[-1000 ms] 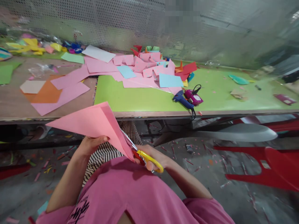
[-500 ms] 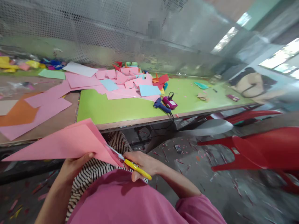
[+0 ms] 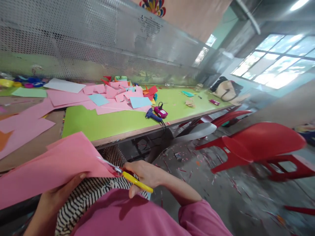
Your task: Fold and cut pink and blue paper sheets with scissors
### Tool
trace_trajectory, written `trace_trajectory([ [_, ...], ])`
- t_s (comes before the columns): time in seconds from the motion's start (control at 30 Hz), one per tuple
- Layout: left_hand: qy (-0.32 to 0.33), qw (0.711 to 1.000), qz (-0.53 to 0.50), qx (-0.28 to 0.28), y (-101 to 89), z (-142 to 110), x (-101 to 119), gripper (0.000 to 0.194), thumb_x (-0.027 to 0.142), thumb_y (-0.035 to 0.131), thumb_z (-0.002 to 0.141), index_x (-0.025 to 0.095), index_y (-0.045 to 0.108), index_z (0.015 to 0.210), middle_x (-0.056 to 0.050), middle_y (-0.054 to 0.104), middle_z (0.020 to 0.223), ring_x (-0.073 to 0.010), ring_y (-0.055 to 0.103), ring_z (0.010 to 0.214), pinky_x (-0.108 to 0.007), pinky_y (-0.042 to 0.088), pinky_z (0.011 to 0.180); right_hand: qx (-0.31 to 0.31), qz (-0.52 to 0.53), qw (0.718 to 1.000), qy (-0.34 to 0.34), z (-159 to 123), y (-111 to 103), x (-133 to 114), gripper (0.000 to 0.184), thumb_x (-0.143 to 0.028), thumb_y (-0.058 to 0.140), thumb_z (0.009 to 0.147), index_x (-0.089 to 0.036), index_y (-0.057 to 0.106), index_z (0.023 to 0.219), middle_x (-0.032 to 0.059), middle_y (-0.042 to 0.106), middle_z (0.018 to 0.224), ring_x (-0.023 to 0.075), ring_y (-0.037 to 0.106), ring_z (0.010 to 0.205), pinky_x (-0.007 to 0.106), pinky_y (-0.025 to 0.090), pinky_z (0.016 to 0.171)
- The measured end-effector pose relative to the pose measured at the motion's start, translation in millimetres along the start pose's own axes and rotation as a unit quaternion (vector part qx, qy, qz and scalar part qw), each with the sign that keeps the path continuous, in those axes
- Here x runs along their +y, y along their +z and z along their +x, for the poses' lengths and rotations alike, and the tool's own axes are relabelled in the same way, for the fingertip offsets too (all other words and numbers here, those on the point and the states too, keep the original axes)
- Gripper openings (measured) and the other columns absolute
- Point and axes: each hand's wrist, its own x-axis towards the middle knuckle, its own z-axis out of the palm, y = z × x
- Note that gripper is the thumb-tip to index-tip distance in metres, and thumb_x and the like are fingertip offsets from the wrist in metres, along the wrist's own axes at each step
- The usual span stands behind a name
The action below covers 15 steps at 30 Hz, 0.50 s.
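Observation:
My left hand (image 3: 62, 190) pinches the lower edge of a large folded sheet of pink paper (image 3: 61, 160), its thumb on top and the other fingers hidden underneath. In my right hand (image 3: 145, 175) is a pair of scissors (image 3: 136, 182) with yellow handles. The blades lie at the right edge of the pink paper, partly between its layers. Both hands are above my lap, in front of the table's near edge. Some of my right fingers are hidden behind the scissor handle.
On the green-topped table (image 3: 83, 123) lie pink paper pieces (image 3: 66, 98), blue sheets (image 3: 140, 102), a blue glue gun (image 3: 153, 115) and a magenta box (image 3: 161, 112) with a cord. Red chairs (image 3: 265, 141) stand at right. Scraps litter the floor (image 3: 197, 196).
The view has swung right and up, showing more of the window and chairs. The pink paper has tilted, its left end dropping lower. Both hands keep their holds.

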Motion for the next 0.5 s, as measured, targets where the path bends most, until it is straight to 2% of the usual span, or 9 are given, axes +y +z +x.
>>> trace_trajectory([
  [0.1, -0.046, 0.998, -0.039, -0.014, 1.0, 1, -1, 0.040, 0.051, 0.094, 0.048, 0.026, 0.081, 0.075, 0.001, 0.080, 0.084, -0.0215, 0.074, 0.080, -0.022, 0.063, 0.065, -0.007, 0.024, 0.999, -0.021, 1, -2, 3, 0.066, -0.084, 0.059, 0.079, -0.019, 0.056, 0.093, -0.0010, 0.059, 0.080, 0.0125, 0.050, 0.065, 0.024, 0.035, 0.059],
  [0.2, -0.103, 0.990, -0.098, -0.007, 5.7, 8, -7, 0.043, 0.050, 0.094, 0.049, 0.022, 0.080, 0.079, -0.001, 0.079, 0.079, -0.0201, 0.072, 0.073, -0.021, 0.060, 0.059, -0.037, 0.098, 0.991, -0.081, 4, 1, 8, 0.074, -0.085, 0.057, 0.080, -0.017, 0.059, 0.108, 0.0025, 0.065, 0.088, 0.0155, 0.060, 0.076, 0.026, 0.045, 0.070],
  [0.27, -0.090, 0.983, -0.158, -0.013, 7.7, 16, -16, 0.043, 0.047, 0.096, 0.043, 0.021, 0.078, 0.072, 0.000, 0.078, 0.075, -0.0173, 0.071, 0.071, -0.019, 0.060, 0.065, -0.050, 0.123, 0.985, -0.109, 7, 5, 11, 0.079, -0.086, 0.057, 0.078, -0.016, 0.059, 0.115, 0.0045, 0.067, 0.094, 0.0175, 0.063, 0.084, 0.027, 0.048, 0.076],
  [0.37, -0.094, 0.970, -0.221, -0.026, 6.7, 30, -33, 0.043, 0.040, 0.098, 0.031, 0.020, 0.075, 0.061, 0.000, 0.075, 0.068, -0.0158, 0.068, 0.064, -0.019, 0.060, 0.067, -0.042, 0.101, 0.988, -0.106, 11, 10, 14, 0.080, -0.086, 0.063, 0.073, -0.016, 0.061, 0.112, 0.0058, 0.068, 0.098, 0.0186, 0.063, 0.086, 0.028, 0.049, 0.077],
  [0.43, -0.093, 0.972, -0.215, -0.028, 5.0, 35, -42, 0.041, 0.041, 0.096, 0.035, 0.021, 0.076, 0.063, -0.001, 0.075, 0.069, -0.0183, 0.068, 0.064, -0.025, 0.061, 0.065, -0.033, 0.075, 0.993, -0.086, 12, 12, 15, 0.078, -0.085, 0.064, 0.072, -0.017, 0.062, 0.108, 0.0063, 0.069, 0.098, 0.0185, 0.062, 0.084, 0.028, 0.048, 0.075],
  [0.5, -0.068, 0.982, -0.174, -0.027, 4.3, 36, -48, 0.039, 0.049, 0.092, 0.042, 0.023, 0.076, 0.065, -0.002, 0.075, 0.069, -0.0212, 0.068, 0.064, -0.030, 0.061, 0.065, -0.032, 0.057, 0.996, -0.068, 11, 12, 15, 0.076, -0.085, 0.064, 0.073, -0.017, 0.063, 0.105, 0.0067, 0.069, 0.098, 0.0182, 0.062, 0.082, 0.028, 0.047, 0.074],
])
